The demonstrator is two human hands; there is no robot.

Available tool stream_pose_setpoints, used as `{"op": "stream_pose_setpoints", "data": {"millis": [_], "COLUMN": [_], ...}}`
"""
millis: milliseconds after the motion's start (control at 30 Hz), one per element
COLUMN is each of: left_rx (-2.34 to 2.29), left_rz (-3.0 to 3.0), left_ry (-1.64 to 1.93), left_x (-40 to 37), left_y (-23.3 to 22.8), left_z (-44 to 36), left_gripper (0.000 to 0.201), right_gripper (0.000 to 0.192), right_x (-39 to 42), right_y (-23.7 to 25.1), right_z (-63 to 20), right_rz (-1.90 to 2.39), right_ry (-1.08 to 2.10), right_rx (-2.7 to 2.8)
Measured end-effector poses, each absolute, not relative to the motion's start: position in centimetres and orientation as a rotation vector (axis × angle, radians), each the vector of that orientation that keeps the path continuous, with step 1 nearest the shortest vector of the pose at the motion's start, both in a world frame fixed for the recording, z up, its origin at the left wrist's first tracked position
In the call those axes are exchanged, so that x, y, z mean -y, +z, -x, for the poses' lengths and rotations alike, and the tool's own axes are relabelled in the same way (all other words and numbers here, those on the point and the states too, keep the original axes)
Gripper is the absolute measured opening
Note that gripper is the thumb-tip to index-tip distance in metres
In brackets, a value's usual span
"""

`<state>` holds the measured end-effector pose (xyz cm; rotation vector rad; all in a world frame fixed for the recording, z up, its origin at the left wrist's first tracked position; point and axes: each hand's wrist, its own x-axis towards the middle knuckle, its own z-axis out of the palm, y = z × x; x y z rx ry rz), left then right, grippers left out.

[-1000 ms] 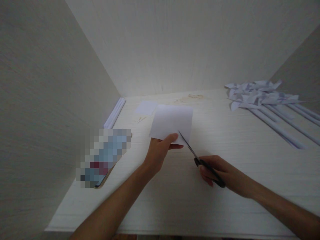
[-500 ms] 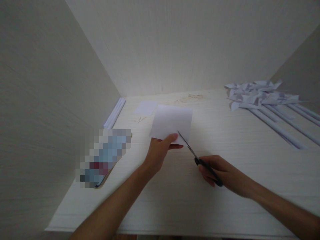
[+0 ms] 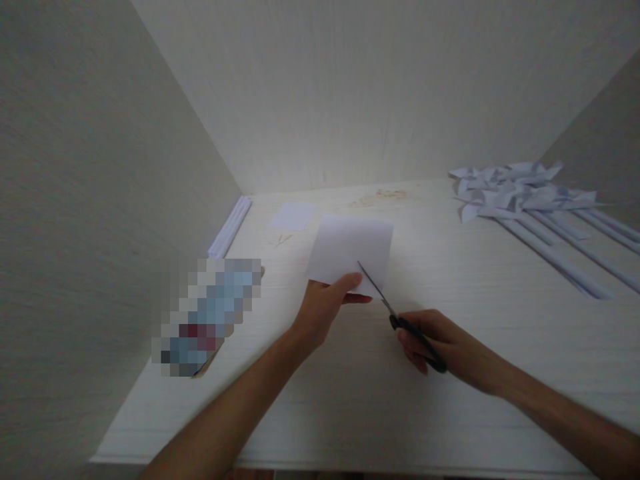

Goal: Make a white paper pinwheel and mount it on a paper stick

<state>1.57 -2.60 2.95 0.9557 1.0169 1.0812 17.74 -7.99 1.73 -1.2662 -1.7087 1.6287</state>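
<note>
White paper sheet [image 3: 350, 250] pinched by left hand [image 3: 325, 307]; right hand [image 3: 440, 343] grips black-handled scissors [image 3: 400, 320], blades seemingly cutting its edge.

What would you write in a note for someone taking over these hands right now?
Left hand: pinches the near edge of the white paper sheet, held up over the table.
Right hand: grips the black-handled scissors, blades into the sheet's near edge.
Done: a short cut at that edge.
Left: the rest of the sheet is uncut.
Nearby: paper pinwheels far right, small paper square behind.
</note>
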Motion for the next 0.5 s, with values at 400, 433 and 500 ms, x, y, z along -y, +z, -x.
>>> {"op": "stream_pose_setpoints", "data": {"millis": [400, 433, 500], "left_rx": [-1.019, -1.021, -1.025], "left_rz": [-0.937, -0.935, -0.937], "left_ry": [1.065, 1.068, 1.068], "left_x": [2.85, 2.84, 2.84], "left_y": [3.01, 2.99, 2.98], "left_z": [-1.89, -1.89, -1.89], "left_gripper": [0.031, 0.031, 0.032], "right_gripper": [0.043, 0.043, 0.042], "right_x": [7.96, 7.95, 7.91], "right_y": [1.71, 1.7, 1.64], "right_z": [-17.83, -17.83, -17.82], "right_rz": [1.258, 1.257, 1.258], "right_ry": [1.611, 1.612, 1.615], "right_rx": [1.706, 1.702, 1.69]}}
